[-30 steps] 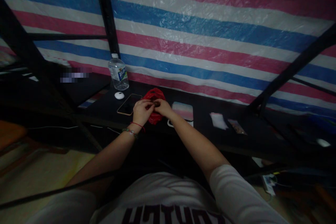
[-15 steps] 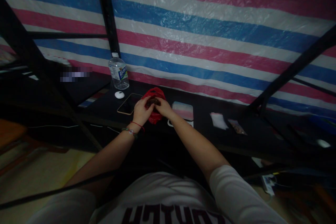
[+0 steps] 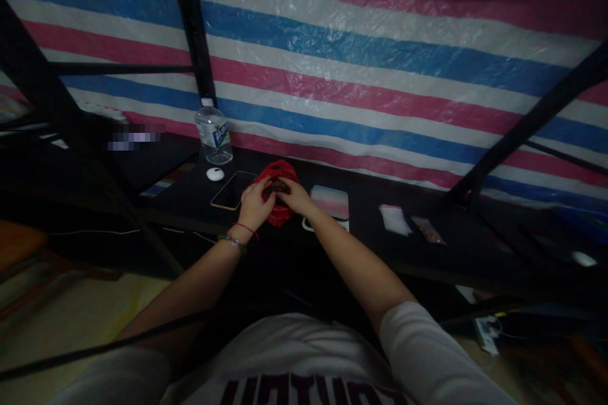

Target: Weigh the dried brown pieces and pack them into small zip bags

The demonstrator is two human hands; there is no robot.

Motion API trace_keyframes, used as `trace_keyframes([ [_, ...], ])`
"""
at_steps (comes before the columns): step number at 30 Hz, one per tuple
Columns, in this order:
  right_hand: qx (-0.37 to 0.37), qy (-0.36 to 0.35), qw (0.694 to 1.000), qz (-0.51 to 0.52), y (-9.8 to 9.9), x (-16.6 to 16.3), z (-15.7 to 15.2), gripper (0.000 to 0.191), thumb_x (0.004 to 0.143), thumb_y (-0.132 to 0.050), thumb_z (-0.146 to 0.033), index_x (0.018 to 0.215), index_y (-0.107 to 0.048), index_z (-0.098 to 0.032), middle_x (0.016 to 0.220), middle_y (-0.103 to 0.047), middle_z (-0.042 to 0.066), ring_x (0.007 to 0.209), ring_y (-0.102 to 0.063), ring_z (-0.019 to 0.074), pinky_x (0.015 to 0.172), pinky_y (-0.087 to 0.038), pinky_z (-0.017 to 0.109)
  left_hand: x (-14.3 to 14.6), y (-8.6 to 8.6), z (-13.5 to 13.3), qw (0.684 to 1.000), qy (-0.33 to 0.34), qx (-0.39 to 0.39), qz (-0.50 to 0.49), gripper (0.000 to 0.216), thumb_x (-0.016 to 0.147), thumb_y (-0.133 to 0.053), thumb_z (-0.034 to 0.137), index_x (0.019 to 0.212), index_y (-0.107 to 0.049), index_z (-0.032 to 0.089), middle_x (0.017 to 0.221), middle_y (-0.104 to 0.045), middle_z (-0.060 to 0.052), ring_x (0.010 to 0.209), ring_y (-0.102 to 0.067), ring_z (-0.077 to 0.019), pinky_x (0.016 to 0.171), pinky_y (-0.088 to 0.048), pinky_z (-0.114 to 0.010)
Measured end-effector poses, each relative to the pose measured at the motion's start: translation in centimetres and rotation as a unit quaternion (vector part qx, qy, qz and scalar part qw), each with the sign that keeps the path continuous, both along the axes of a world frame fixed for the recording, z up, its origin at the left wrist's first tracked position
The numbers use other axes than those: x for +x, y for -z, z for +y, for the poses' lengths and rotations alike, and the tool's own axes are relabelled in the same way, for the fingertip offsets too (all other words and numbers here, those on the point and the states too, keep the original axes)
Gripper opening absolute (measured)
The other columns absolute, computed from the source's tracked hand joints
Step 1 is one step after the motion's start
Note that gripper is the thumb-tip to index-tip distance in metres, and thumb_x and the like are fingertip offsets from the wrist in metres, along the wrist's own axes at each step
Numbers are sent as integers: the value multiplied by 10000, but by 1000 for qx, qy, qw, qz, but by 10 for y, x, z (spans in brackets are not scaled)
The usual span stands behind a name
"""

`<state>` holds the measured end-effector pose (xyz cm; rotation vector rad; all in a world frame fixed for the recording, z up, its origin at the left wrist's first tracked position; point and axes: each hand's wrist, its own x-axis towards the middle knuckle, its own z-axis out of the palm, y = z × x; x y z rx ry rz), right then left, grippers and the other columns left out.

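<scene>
A red plastic bag lies on the black desk, its mouth spread apart so that something brown shows inside; it is too dark to name. My left hand has its fingers curled on the left side of the bag's mouth. From the right, my right hand grips the opposite side, fingertips close to the brown contents. Both sets of fingertips are partly hidden in the bag. A phone lies just left of my left hand, and a pink and blue flat case is beside my right wrist.
A large clear bottle stands at the back left, with a white earbud case before it. To the right lie small clear bags and a filled packet. Black metal posts and a striped plastic sheet border the desk.
My hands stay at the bag's mouth with barely any shift of the fingers. The whole view has moved very slightly.
</scene>
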<state>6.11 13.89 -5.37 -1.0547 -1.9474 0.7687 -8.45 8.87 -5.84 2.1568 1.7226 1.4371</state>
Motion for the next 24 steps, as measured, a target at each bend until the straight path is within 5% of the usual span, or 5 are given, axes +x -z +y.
trace_keyframes([
  [8,11,30,999,-5,-8,15,2,585,709,-661,-130,1275,-512,-154,1235,-599,83,1100,-579,179,1004,-416,326,-14,-16,-3,999,-7,29,11,329,809,-476,217,1095,-627,153,1067,-668,-92,1006,-601,-230,945,-449,-372],
  [13,17,50,999,4,-21,45,1,572,714,-669,-166,1265,-519,-193,1273,-573,73,1118,-569,182,999,-419,346,-18,-29,-11,999,7,-16,26,308,813,-436,197,1020,-663,169,1033,-684,-66,966,-623,-205,924,-471,-324],
  [19,18,179,984,-19,-24,132,-8,469,688,-702,-250,1139,-595,-176,1090,-669,78,986,-632,187,917,-468,349,-17,-42,-15,991,42,-94,90,354,785,-405,152,981,-699,181,1039,-700,-42,954,-640,-198,941,-469,-301],
  [24,-22,294,954,-60,-1,214,-29,351,693,-690,-280,1014,-625,-154,1004,-695,87,917,-654,182,843,-483,313,-3,-55,8,968,56,-167,180,396,762,-405,122,998,-718,179,1049,-707,-50,970,-645,-216,955,-452,-298],
])
